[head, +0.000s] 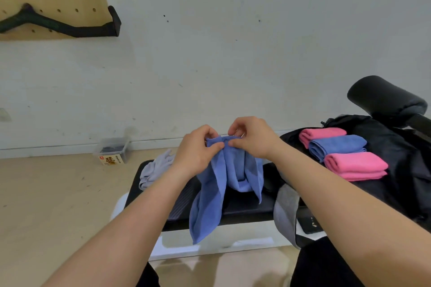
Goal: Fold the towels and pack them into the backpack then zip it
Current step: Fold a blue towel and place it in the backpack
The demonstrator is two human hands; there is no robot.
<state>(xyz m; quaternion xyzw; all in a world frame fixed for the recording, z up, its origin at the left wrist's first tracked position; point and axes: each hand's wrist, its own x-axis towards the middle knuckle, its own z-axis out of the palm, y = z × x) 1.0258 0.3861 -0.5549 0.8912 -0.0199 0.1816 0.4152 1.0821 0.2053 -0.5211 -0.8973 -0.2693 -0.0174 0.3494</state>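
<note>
Left hand (198, 150), right hand (253, 138) fingers pinch one blue towel (213, 193); three folded towels (338, 147) nearby

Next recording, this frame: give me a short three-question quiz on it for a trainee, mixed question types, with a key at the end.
1. Multiple choice: what do the left hand and the right hand pinch between them?
A) a pink towel
B) the hanging blue towel
C) a zip pull
2. Count: how many folded towels lie on the black backpack?
3. True or false: the pale towel on the bench is neatly folded.
Key: 1 B; 2 three (pink, blue, pink); 3 false, it lies crumpled.
</note>
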